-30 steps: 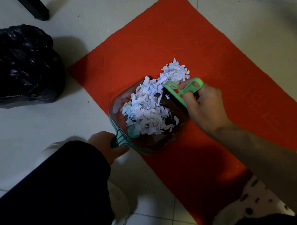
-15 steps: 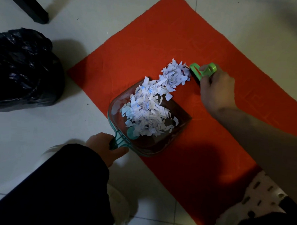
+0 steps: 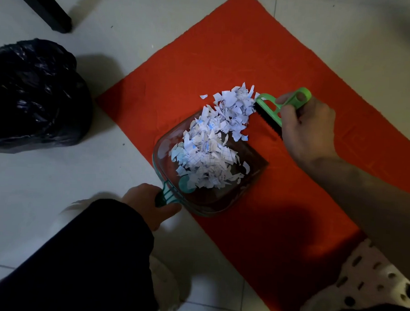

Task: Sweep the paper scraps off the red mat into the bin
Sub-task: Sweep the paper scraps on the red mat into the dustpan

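Nearest the camera, a dark sleeve leads to the left hand [image 3: 147,205], its fingers wrapped round the teal handle of one clear plastic dustpan [image 3: 223,204]. The pan lies partly on the flat red felt mat [image 3: 227,53], its open lip facing up the mat and its handle reaching out over the pale tiled floor [image 3: 33,183]. One perforated white slipper [image 3: 367,277] shows at lower right.

Beyond the pan's lip, the right hand [image 3: 306,131] grips one small bright-green hand brush with black bristles [image 3: 275,109], fingers curled over its looped handle. The bristles touch the far edge of the torn white paper scraps [image 3: 213,146]. These form a single heap, too many to count: most already lie inside the pan, the rest straddle its lip on the mat, and one stray piece sits just beside the heap's upper left.

The step in hand appears to be the final gathering stroke. It is best done with short, low strokes toward the handle, the pan's lip pressed flat so that no scrap slides beneath, and the pan kept level when lifted, since the heap is loose.

Farthest, to the left and well apart from the mat, stands one bin lined with a crumpled black plastic bag [image 3: 35,96]; one dark furniture leg [image 3: 57,19] stands behind it.
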Action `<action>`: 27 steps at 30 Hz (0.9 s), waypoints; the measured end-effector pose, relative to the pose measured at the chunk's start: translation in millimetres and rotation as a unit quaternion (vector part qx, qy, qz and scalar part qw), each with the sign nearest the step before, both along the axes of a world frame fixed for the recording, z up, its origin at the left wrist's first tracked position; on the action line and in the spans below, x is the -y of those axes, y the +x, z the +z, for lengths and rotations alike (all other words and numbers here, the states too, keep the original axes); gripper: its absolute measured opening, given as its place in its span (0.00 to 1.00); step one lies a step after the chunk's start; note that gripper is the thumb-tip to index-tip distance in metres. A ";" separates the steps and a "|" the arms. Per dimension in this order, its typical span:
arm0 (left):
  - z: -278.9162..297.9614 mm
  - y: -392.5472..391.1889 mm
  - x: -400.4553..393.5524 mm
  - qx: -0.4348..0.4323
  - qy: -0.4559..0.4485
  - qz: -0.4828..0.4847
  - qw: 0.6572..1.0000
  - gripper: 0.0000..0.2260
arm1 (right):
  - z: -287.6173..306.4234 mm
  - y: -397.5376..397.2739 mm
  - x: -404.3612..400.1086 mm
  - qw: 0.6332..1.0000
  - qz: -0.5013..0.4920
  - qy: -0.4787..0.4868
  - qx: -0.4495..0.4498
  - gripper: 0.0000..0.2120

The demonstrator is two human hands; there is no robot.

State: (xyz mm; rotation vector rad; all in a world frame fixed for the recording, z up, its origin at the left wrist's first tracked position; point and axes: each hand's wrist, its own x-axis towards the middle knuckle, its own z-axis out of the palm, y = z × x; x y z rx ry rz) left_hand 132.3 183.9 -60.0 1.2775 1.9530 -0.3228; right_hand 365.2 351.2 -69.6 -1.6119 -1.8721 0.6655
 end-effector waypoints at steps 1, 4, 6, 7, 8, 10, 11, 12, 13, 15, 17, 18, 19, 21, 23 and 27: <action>0.1 -0.5 -0.2 0.001 -0.002 -0.001 1.000 0.19 | -0.6 -1.2 -0.2 1.000 0.004 0.001 -0.008 0.14; 1.2 -1.2 -0.8 0.008 -0.007 0.006 1.000 0.19 | -1.1 -3.5 -4.4 0.999 0.031 0.016 -0.020 0.14; 1.9 -1.3 -0.3 0.005 -0.004 0.005 1.000 0.19 | -2.0 -5.4 -12.4 0.997 0.066 0.033 -0.019 0.14; 2.0 -1.4 -0.1 0.004 0.000 0.004 1.000 0.19 | -2.1 -6.9 -16.6 0.995 0.092 0.040 -0.008 0.15; 1.9 -1.5 0.5 0.003 0.005 0.005 1.000 0.19 | -2.3 -8.6 -20.7 0.992 0.120 0.047 0.006 0.15; 1.6 -1.4 1.4 0.008 0.006 0.018 1.000 0.19 | -2.4 -13.1 -27.8 0.983 0.177 0.049 0.019 0.13; 1.7 -1.3 1.5 0.011 0.000 0.022 1.000 0.19 | -1.7 -16.1 -30.8 0.979 0.198 0.043 0.019 0.13; 1.7 -1.1 1.4 0.013 -0.007 0.024 1.000 0.19 | -0.4 -19.5 -33.1 0.976 0.215 0.038 0.019 0.13; 1.7 -1.2 1.2 0.014 -0.009 0.025 1.000 0.19 | 0.6 -23.6 -35.7 0.973 0.229 0.035 0.017 0.13; 2.0 -1.4 0.4 0.014 -0.007 0.022 1.000 0.19 | 1.2 -32.9 -42.0 0.967 0.252 0.028 0.013 0.14; 2.3 -1.7 0.1 0.011 -0.008 0.015 1.000 0.19 | 2.1 -42.9 -48.4 0.965 0.261 0.013 0.009 0.18; 2.0 -2.0 -0.2 0.008 -0.008 0.012 1.000 0.19 | 2.9 -47.8 -51.0 0.965 0.263 0.008 0.008 0.19; 1.6 -2.0 -0.1 0.005 -0.009 0.007 1.000 0.19 | 3.5 -52.7 -52.9 0.964 0.266 0.006 0.008 0.20; 0.3 -2.5 0.1 0.003 -0.012 0.004 1.000 0.19 | 4.0 -61.2 -55.6 0.963 0.271 0.004 0.011 0.19; -0.9 -3.0 0.2 -0.001 -0.010 -0.001 1.000 0.20 | 2.3 -68.1 -57.5 0.961 0.276 -0.001 0.017 0.19; -1.0 -2.8 0.7 0.005 -0.006 -0.001 1.000 0.19 | -7.4 -71.6 -59.9 0.956 0.289 -0.027 0.046 0.18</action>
